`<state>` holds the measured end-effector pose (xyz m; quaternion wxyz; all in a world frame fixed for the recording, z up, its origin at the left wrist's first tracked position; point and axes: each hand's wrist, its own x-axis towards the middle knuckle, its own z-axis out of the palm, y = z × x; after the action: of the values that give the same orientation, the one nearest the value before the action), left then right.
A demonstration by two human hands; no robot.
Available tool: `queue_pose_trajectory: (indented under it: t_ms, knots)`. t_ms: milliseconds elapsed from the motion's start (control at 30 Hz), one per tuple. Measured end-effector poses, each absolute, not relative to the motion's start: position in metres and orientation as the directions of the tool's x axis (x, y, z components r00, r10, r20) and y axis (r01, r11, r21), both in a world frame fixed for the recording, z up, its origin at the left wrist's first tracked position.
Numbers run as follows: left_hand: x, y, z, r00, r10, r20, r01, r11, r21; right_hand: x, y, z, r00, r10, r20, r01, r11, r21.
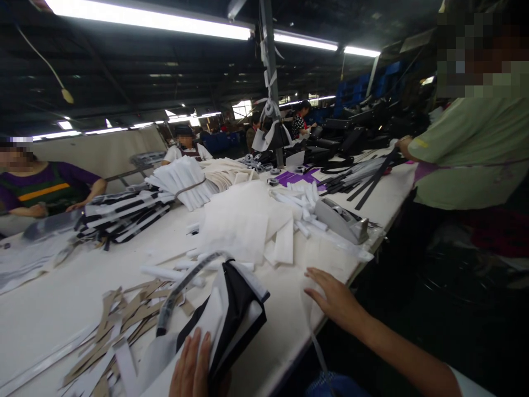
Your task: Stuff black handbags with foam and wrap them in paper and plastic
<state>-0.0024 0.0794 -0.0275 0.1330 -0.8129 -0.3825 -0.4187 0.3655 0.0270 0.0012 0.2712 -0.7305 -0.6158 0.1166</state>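
Note:
My left hand [192,366] lies at the bottom edge, fingers stretched flat on a black-and-white fabric piece [231,314] on the white table [53,309]. My right hand [333,298] rests open, palm down, on the table's right edge, touching thin clear film [318,259]. A dark curved strap [182,292] arches over the fabric piece. White folded fabric pieces [248,220] are heaped just beyond both hands.
Brown paper strips [124,320] litter the near left. A grey tape dispenser [341,220] sits at the right edge. Stacks of black-and-white pieces [124,212] and white pieces [184,179] lie further back. A person in a green shirt [471,149] stands right; other people sit left and far back.

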Motion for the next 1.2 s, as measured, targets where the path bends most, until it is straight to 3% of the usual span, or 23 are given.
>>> queue_pose_trajectory:
  t_ms: [100, 167, 267, 367, 533, 633, 767, 1067, 1200]
  knots:
    - [-0.006, 0.078, -0.018, 0.375, 0.523, 0.766, 0.734, -0.672, 0.100, 0.367, 0.044, -0.025, 0.308, 0.942, 0.136, 0.886, -0.231, -0.401]
    - [-0.009, 0.077, -0.010, 0.352, 0.545, 0.761, 0.736, -0.663, 0.135, 0.358, 0.043, -0.037, 0.229, 0.972, 0.059, 0.917, -0.195, -0.349]
    - [-0.011, 0.072, 0.004, 0.199, 0.646, 0.737, 0.779, -0.561, 0.282, 0.334, 0.028, -0.041, -0.142, 0.990, 0.020, 0.918, 0.139, -0.370]
    - [-0.011, 0.064, 0.017, 0.005, 0.718, 0.696, 0.826, -0.395, 0.402, 0.310, 0.019, -0.028, -0.513, 0.857, 0.046, 0.753, 0.476, -0.455]
    - [-0.007, 0.058, 0.027, -0.091, 0.741, 0.666, 0.850, -0.291, 0.439, 0.285, 0.067, -0.011, -0.709, 0.694, 0.128, 0.540, 0.651, -0.534]
    - [-0.007, 0.059, 0.027, -0.044, 0.731, 0.681, 0.850, -0.331, 0.409, 0.273, 0.109, -0.016, -0.695, 0.699, 0.166, 0.537, 0.659, -0.528]
    - [-0.010, 0.062, 0.026, -0.019, 0.712, 0.702, 0.840, -0.370, 0.398, 0.256, 0.137, -0.028, -0.468, 0.847, 0.251, 0.661, 0.524, -0.536]
    - [-0.016, 0.057, 0.027, -0.192, 0.750, 0.633, 0.879, -0.155, 0.451, 0.223, 0.167, -0.028, -0.121, 0.960, 0.253, 0.774, 0.251, -0.582]
    - [-0.014, 0.061, 0.032, -0.172, 0.753, 0.635, 0.839, -0.226, 0.495, 0.206, 0.202, -0.022, -0.123, 0.959, 0.254, 0.772, 0.254, -0.583]
